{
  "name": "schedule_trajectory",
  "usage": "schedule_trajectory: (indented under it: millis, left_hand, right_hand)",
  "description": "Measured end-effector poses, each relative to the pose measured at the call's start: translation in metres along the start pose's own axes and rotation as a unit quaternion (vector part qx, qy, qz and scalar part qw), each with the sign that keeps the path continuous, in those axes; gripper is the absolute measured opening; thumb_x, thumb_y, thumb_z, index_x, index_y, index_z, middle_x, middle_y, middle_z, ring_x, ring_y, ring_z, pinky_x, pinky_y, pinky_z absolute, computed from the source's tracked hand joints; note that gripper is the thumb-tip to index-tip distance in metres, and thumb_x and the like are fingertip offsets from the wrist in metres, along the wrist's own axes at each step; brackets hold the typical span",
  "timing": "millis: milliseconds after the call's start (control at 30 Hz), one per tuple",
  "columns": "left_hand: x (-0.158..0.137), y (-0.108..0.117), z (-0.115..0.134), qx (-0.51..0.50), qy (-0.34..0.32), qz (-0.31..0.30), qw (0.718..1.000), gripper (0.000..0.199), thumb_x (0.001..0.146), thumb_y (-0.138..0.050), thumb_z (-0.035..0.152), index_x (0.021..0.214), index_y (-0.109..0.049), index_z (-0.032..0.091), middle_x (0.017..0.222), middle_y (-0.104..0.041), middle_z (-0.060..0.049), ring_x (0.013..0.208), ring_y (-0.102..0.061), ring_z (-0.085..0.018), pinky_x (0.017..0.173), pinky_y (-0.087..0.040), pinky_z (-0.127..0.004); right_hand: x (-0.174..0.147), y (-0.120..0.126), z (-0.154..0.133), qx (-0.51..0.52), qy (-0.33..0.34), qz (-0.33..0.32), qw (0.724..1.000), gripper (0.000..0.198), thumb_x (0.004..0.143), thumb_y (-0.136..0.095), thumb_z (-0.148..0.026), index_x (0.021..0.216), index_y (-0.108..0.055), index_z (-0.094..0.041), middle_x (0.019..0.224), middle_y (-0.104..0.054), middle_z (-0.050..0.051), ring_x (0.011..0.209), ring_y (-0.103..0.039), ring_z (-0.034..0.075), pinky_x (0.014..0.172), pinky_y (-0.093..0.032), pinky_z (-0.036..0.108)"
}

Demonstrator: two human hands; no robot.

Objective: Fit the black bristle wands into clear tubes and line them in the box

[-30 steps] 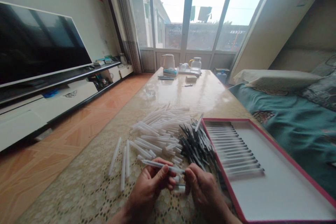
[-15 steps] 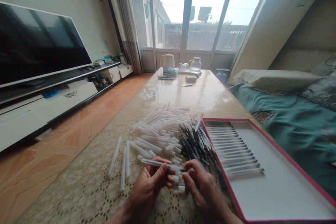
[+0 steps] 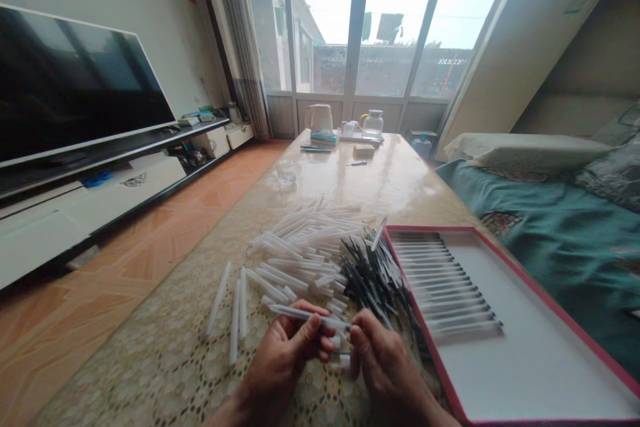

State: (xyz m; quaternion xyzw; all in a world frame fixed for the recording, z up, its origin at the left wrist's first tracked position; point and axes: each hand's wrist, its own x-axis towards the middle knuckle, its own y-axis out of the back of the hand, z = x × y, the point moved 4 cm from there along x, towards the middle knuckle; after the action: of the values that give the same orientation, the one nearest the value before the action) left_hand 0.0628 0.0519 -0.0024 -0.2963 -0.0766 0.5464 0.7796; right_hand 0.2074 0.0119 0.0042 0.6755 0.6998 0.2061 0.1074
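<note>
My left hand is closed round a clear pen barrel, thumb on top, with the barrel lying nearly level and pointing right. At its right end, the fingers of my right hand pinch the dark tip of the same pen. Just beyond my hands spreads a heap of translucent white pen barrels. Black-and-clear ink refills lie bunched to its right. Several finished-looking pens lie in a row inside a pink-rimmed white tray. Small white pieces below my fingers are partly hidden.
Loose barrels lie left of the heap on the patterned tablecloth. Farther down the table stand a drinking glass, a beige kettle, a glass jug and a small box. A teal-covered sofa borders the right side.
My right hand has shifted slightly, its fingers closing nearer round the pen's right end. The left hand and the barrel have barely moved; the heap and the tray look the same.
</note>
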Motion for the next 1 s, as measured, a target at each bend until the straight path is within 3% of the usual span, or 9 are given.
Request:
schedule_trajectory:
  millis: [100,267,400,633,733,833,933,1000]
  left_hand:
    - [0.001,0.000,-0.001,0.003,0.002,-0.011,1.000,0.021,0.071,-0.076,0.030,0.080,-0.069,0.013,0.064,-0.072,-0.005,0.053,-0.063,-0.012,0.050,-0.047,-0.020]
    - [0.002,0.001,0.000,0.006,-0.006,-0.005,1.000,0.020,0.073,-0.075,0.030,0.081,-0.069,0.013,0.066,-0.073,-0.005,0.054,-0.063,-0.012,0.051,-0.048,-0.020]
    - [0.001,0.000,0.000,0.008,-0.008,-0.016,1.000,0.018,0.074,-0.074,0.029,0.082,-0.069,0.014,0.065,-0.073,-0.004,0.054,-0.064,-0.012,0.050,-0.048,-0.020]
    - [0.000,0.001,-0.004,0.021,-0.008,-0.044,0.999,0.016,0.076,-0.072,0.029,0.084,-0.068,0.015,0.068,-0.074,-0.004,0.054,-0.066,-0.013,0.050,-0.050,-0.021]
    - [0.000,0.001,-0.003,0.045,-0.012,-0.041,0.998,0.018,0.077,-0.071,0.031,0.084,-0.067,0.015,0.068,-0.073,-0.005,0.054,-0.066,-0.014,0.050,-0.051,-0.022]
    - [-0.002,-0.003,-0.003,0.116,-0.012,-0.054,0.992,0.020,0.078,-0.069,0.032,0.085,-0.066,0.014,0.063,-0.071,-0.005,0.053,-0.065,-0.015,0.052,-0.051,-0.024]
    - [-0.005,-0.005,-0.004,0.189,-0.024,-0.048,0.980,0.022,0.079,-0.067,0.032,0.092,-0.062,0.015,0.063,-0.067,-0.002,0.049,-0.061,-0.013,0.048,-0.049,-0.023]
    - [-0.007,-0.006,-0.003,0.279,-0.072,-0.037,0.957,0.018,0.081,-0.064,0.030,0.094,-0.060,0.018,0.065,-0.063,0.000,0.048,-0.058,-0.012,0.045,-0.046,-0.022]
  right_hand:
    - [0.000,0.000,0.000,0.005,-0.002,-0.006,1.000,0.048,0.097,-0.022,-0.051,0.066,-0.045,-0.022,0.048,-0.058,-0.001,0.044,-0.054,0.012,0.047,-0.036,0.020]
    - [0.000,0.003,-0.002,0.010,-0.005,0.012,1.000,0.036,0.095,-0.030,-0.052,0.082,-0.046,-0.023,0.051,-0.059,-0.003,0.046,-0.055,0.013,0.047,-0.037,0.020]
    - [0.000,0.001,0.000,0.024,-0.007,-0.005,1.000,0.042,0.096,-0.029,-0.052,0.071,-0.044,-0.022,0.048,-0.059,-0.001,0.045,-0.054,0.012,0.048,-0.036,0.020]
    - [-0.005,-0.007,0.010,0.156,-0.155,-0.059,0.974,0.053,0.091,-0.023,-0.065,0.076,-0.050,-0.021,0.045,-0.056,-0.004,0.026,-0.035,0.008,0.031,-0.023,0.019]
    - [-0.002,0.002,0.005,0.074,-0.067,-0.010,0.995,0.047,0.095,-0.029,-0.054,0.076,-0.055,-0.019,0.052,-0.057,-0.002,0.038,-0.049,0.010,0.041,-0.035,0.020]
    - [-0.001,0.008,-0.002,0.004,0.040,0.014,0.999,0.030,0.095,-0.040,-0.041,0.095,-0.059,-0.018,0.074,-0.064,0.002,0.059,-0.061,0.013,0.056,-0.043,0.021]
    - [0.000,0.009,-0.004,-0.038,0.079,-0.004,0.996,0.020,0.093,-0.044,-0.031,0.096,-0.061,-0.019,0.082,-0.066,0.004,0.072,-0.063,0.015,0.064,-0.045,0.021]
    - [0.000,0.015,-0.003,-0.051,0.069,0.030,0.996,0.022,0.094,-0.044,-0.030,0.088,-0.061,-0.019,0.080,-0.065,0.004,0.074,-0.062,0.016,0.066,-0.045,0.022]
